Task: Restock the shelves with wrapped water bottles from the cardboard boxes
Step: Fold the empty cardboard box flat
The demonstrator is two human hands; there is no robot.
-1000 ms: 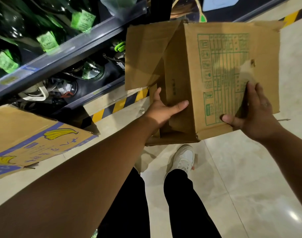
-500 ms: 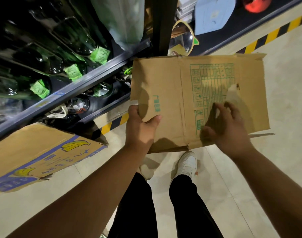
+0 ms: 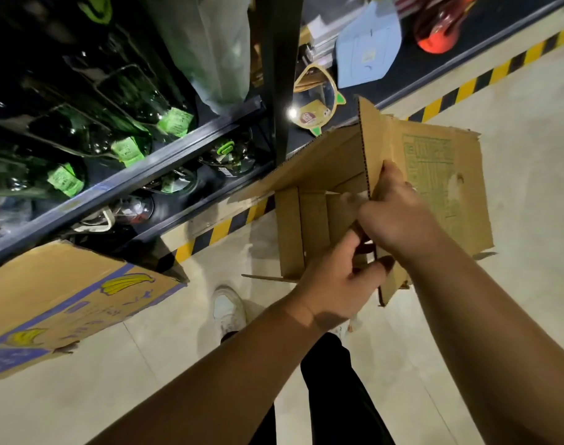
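Note:
I hold an empty brown cardboard box with green print in front of me, partly folded so its flaps stand at angles. My left hand grips the box's lower edge from below. My right hand curls over a flap edge at the box's middle. No bottle shows inside the box. The dark metal shelves at upper left hold several wrapped clear bottles with green labels.
A flattened banana-print cardboard box lies on the floor at left, under the shelf edge. Yellow-black hazard tape runs along the shelf base. My legs and white shoe stand on the pale tiled floor. Blue and red items sit on the right shelf.
The box has gone from a flat sheet to a folded, angled shape. Both hands have shifted toward its middle and lower edge, close together. The view has tilted toward the shelves.

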